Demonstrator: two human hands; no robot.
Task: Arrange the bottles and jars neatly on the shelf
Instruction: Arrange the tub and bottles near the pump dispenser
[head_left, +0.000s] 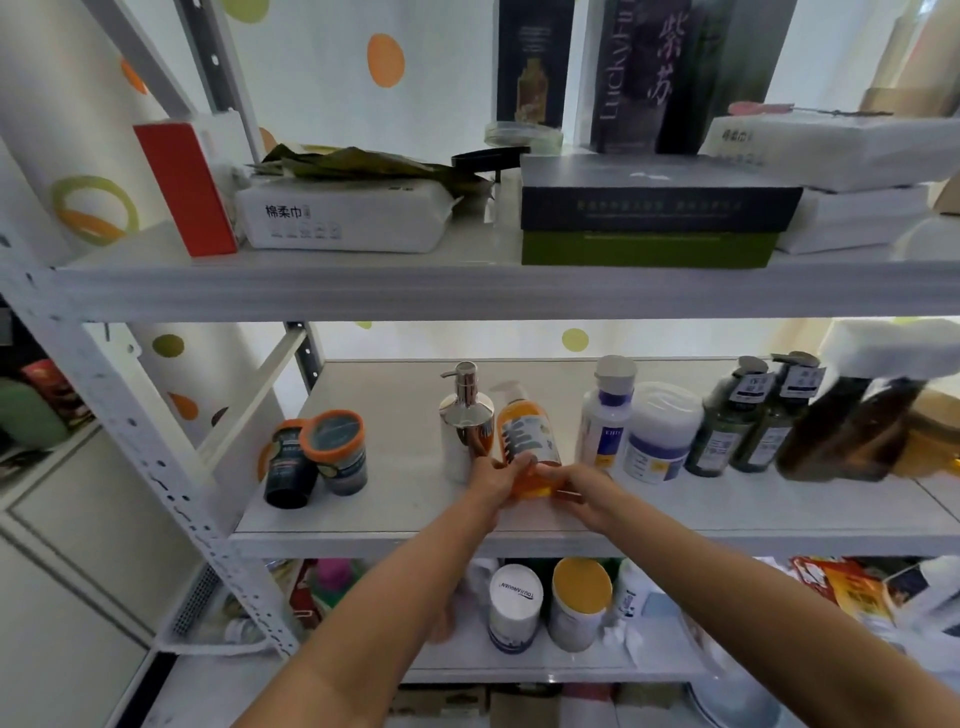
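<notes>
In the centre of the frame, your left hand (493, 480) and right hand (579, 491) both grip the lower part of the orange bottle (530, 436). It sits on the middle shelf (395, 499), just right of the chrome pump dispenser (465, 421) and left of the white bottle (605, 415).

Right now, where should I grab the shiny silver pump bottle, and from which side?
Hold the silver pump bottle round its wide body, coming from the front left. It stands upright, its pump neck is thin, and the orange bottle, gripped by the left hand and right hand, crowds its right side.
</notes>
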